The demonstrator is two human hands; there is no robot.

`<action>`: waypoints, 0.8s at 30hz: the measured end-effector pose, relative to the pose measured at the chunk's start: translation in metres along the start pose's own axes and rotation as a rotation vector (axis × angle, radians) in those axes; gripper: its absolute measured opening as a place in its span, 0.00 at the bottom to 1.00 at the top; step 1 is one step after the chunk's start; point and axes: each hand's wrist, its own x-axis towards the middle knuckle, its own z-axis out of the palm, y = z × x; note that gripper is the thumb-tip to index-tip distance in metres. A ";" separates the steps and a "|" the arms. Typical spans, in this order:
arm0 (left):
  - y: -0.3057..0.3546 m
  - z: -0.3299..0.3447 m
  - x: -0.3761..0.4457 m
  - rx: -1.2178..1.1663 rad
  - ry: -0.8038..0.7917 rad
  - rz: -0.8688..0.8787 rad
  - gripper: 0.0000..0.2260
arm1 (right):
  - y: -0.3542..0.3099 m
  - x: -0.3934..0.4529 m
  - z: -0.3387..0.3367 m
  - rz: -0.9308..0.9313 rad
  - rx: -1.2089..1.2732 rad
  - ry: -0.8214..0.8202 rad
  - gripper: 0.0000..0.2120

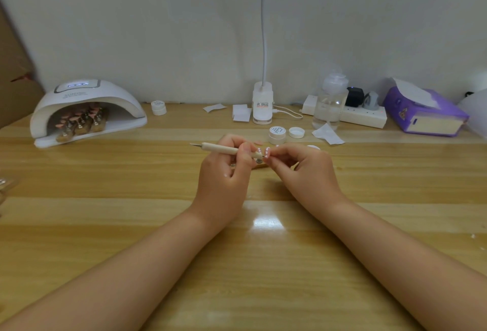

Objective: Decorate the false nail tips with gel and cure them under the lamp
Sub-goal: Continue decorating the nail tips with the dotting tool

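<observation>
a wide wooden counter (pixel 105 225) runs across the view against a pale wall. at the far left on it sits the white curing lamp (pixel 87 109), its display lit, with rows of pink nail tips on stands (pixel 81 121) inside its opening. at the far right lies a purple tissue box (pixel 424 112), with a white power strip (pixel 363 117) just left of it and a clear pump bottle (pixel 330 101) in front of the strip. near the middle back stands a white clip lamp base (pixel 262 103), its neck rising out of view. both forearms reach in from the bottom edge and the hands meet at the centre of the counter. the left hand (pixel 224 172) has its fingers curled around a pale wooden dotting pen (pixel 226 149), held nearly level with its far tip pointing left. the right hand (pixel 303 167) pinches a small pink false nail tip (pixel 267 152) with white dots between thumb and forefinger, right at the near end of the pen. just behind the hands sit a small white gel jar (pixel 277 134) and its loose lid (pixel 296 132); another small jar (pixel 158 107) stands beside the curing lamp.
</observation>
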 end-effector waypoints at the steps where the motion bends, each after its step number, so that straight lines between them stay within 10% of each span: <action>1: 0.000 0.000 0.000 -0.001 0.003 -0.005 0.08 | 0.000 0.000 0.000 0.002 0.004 -0.001 0.03; 24: -0.001 -0.003 0.003 -0.084 0.045 0.035 0.06 | -0.003 -0.001 -0.001 0.003 0.038 0.006 0.02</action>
